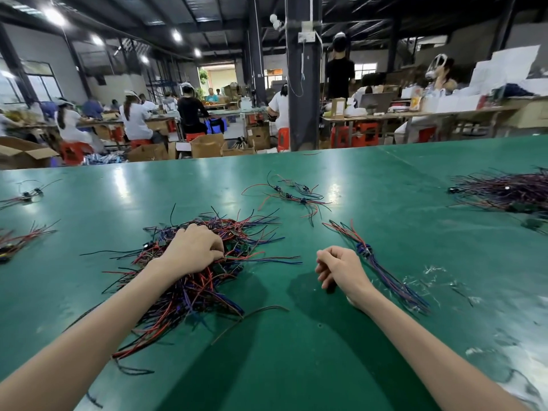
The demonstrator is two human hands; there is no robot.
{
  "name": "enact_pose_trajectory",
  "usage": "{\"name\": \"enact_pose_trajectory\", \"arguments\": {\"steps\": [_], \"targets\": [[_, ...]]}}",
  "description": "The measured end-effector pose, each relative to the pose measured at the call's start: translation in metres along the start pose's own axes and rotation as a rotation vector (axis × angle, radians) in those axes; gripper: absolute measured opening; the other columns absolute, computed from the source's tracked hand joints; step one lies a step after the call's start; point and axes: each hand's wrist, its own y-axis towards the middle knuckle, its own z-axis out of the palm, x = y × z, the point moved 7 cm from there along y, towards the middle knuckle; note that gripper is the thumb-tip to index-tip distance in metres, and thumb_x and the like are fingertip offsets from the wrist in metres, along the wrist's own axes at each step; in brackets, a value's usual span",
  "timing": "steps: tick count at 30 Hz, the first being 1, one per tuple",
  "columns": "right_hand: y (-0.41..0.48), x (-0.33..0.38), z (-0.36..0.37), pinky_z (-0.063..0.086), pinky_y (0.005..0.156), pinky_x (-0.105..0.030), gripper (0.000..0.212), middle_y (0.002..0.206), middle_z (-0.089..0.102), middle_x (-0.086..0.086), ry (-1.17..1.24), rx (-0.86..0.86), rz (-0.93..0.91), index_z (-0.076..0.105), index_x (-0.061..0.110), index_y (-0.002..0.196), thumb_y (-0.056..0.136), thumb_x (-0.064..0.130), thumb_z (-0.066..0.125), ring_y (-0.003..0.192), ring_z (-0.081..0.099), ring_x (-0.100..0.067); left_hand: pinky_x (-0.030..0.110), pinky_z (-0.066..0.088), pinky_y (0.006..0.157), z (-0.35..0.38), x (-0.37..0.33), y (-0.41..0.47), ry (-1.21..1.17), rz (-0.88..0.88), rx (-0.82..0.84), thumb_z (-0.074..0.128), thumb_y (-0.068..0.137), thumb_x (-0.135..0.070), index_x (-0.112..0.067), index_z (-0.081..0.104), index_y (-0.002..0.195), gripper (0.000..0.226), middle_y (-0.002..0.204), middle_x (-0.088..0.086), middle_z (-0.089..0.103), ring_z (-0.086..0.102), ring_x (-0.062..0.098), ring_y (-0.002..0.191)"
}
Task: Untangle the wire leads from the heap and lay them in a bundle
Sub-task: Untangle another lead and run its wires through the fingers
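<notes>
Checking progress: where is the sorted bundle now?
Head view: the bundle lies on the green table just right of the right hand, apart from the heap.

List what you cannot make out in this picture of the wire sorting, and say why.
1. Head view: the middle of the heap, covered by the left hand and forearm; exactly what it grips is hidden.
2. Head view: whether the right hand holds anything; its curled fingers hide the palm.
3. Head view: the far-right pile, cut off by the frame edge.
</notes>
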Motion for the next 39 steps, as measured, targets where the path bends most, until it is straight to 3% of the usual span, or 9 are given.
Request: {"name": "enact_pose_trajectory", "arguments": {"steps": [5,10,12,15,19,21,24,30,39], "targets": [[0.0,-0.002,0.0,0.042,0.041,-0.024,0.02,0.065,0.059,-0.01,-0.064,0.002,0.004,0.054,0.003,0.073,0.092,0.007,0.049,0.039,0.05,-0.013,0.036,0.049,0.09,-0.032,0.013,0.001,-0.35,-0.051,-0.199,0.056,0.094,-0.023,-0.016,0.065,0.103,0.015,0.105,0.002,0.069,0.062,0.019,0.093],[0.001,-0.002,-0.001,0.039,0.038,-0.021,0.02,0.065,0.057,-0.01,-0.068,-0.012,0.005,0.053,0.003,0.074,0.092,0.008,0.048,0.037,0.049,-0.009,0.032,0.05,0.083,-0.09,-0.002,-0.016,-0.677,0.021,-0.633,0.053,0.096,-0.014,-0.004,0.059,0.107,0.016,0.099,0.009,0.068,0.062,0.021,0.089],[0.001,-0.002,-0.001,0.037,0.037,-0.019,0.021,0.062,0.055,-0.009,-0.057,-0.017,0.01,0.052,0.004,0.073,0.092,0.008,0.048,0.035,0.048,-0.009,0.026,0.053,0.078,-0.107,-0.016,-0.024,-0.814,0.086,-0.733,0.054,0.095,-0.013,-0.006,0.057,0.105,0.012,0.094,0.006,0.067,0.064,0.013,0.082],[0.001,-0.003,-0.001,0.036,0.037,-0.02,0.021,0.06,0.054,-0.008,-0.053,-0.012,0.013,0.052,0.003,0.073,0.093,0.01,0.047,0.036,0.048,-0.012,0.019,0.053,0.065,-0.105,-0.042,-0.022,-1.103,0.106,-0.585,0.056,0.093,-0.012,-0.011,0.053,0.1,0.008,0.088,0.001,0.064,0.062,0.003,0.067],[0.001,-0.001,0.001,0.04,0.04,-0.023,0.022,0.063,0.056,-0.009,-0.013,0.002,0.0,0.052,0.005,0.072,0.092,0.01,0.049,0.042,0.05,-0.013,0.02,0.053,0.058,-0.053,-0.08,-0.014,-1.572,-0.023,-0.139,0.058,0.089,-0.009,-0.007,0.058,0.101,0.012,0.087,0.007,0.061,0.06,0.009,0.062],[0.0,0.0,0.003,0.044,0.043,-0.027,0.019,0.066,0.057,-0.01,0.042,0.042,-0.012,0.055,0.005,0.074,0.092,0.009,0.052,0.049,0.051,-0.015,0.02,0.053,0.057,-0.022,-0.096,-0.016,-1.677,-0.106,-0.023,0.058,0.089,-0.007,-0.003,0.06,0.103,0.016,0.086,0.008,0.06,0.059,0.01,0.061],[-0.001,0.004,0.009,0.046,0.044,-0.027,0.005,0.068,0.059,-0.009,0.088,0.129,-0.052,0.06,0.005,0.085,0.089,0.007,0.063,0.051,0.052,-0.016,0.024,0.055,0.055,0.019,-0.111,-0.021,-1.782,-0.218,0.039,0.059,0.089,-0.004,0.002,0.059,0.1,0.012,0.08,0.01,0.057,0.058,0.014,0.058],[-0.015,0.016,0.035,0.046,0.052,-0.023,0.028,0.073,0.057,-0.004,0.191,0.36,-0.122,0.059,0.017,0.099,0.078,0.003,0.072,0.058,0.051,-0.012,0.023,0.052,0.049,0.048,-0.117,-0.029,-1.817,-0.288,0.074,0.062,0.089,-0.01,-0.001,0.06,0.087,0.009,0.071,0.009,0.066,0.059,0.012,0.051],[-0.025,0.026,0.04,0.046,0.059,-0.024,0.029,0.084,0.06,-0.01,0.246,0.41,-0.125,0.062,0.013,0.101,0.078,-0.003,0.07,0.072,0.048,-0.021,0.019,0.048,0.046,0.048,-0.118,-0.033,-1.862,-0.276,0.12,0.06,0.091,-0.016,-0.005,0.061,0.085,0.012,0.069,0.008,0.062,0.056,0.009,0.05]]}}
